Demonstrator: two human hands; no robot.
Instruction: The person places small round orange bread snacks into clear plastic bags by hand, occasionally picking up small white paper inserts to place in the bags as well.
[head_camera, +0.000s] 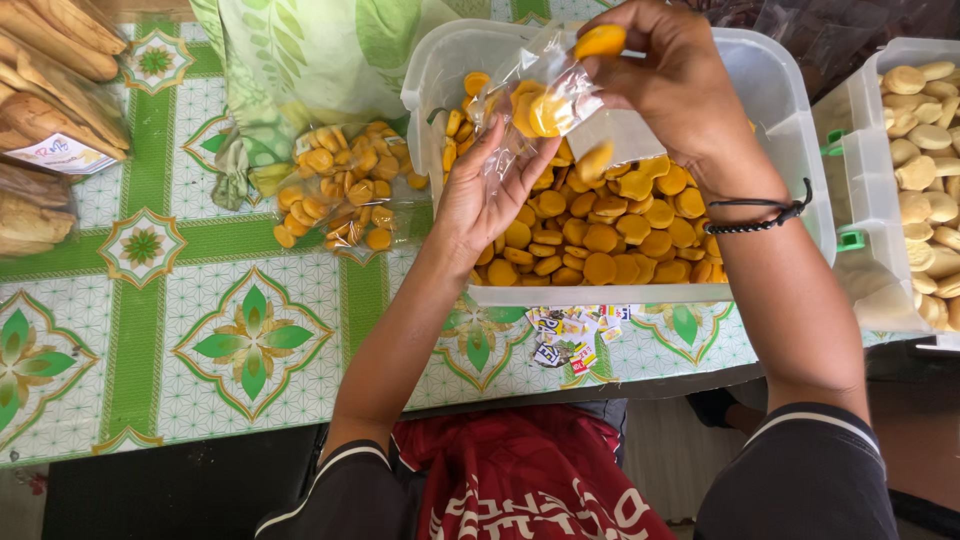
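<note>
Over a clear tub (790, 120) of orange biscuits, the left hand (490, 190) grips a small plastic bag (535, 95); the right hand (675, 85) pinches one biscuit (600, 41) above it. A filled bag (345, 185) lies on the counter (150, 330).

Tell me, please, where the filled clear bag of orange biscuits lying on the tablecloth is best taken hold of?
Grip the filled bag at its upper end, nearest the green patterned cloth, coming from above. It lies flat on the tablecloth, biscuits bulging through its middle and lower part; the loose plastic above them probably pinches most easily.
</note>
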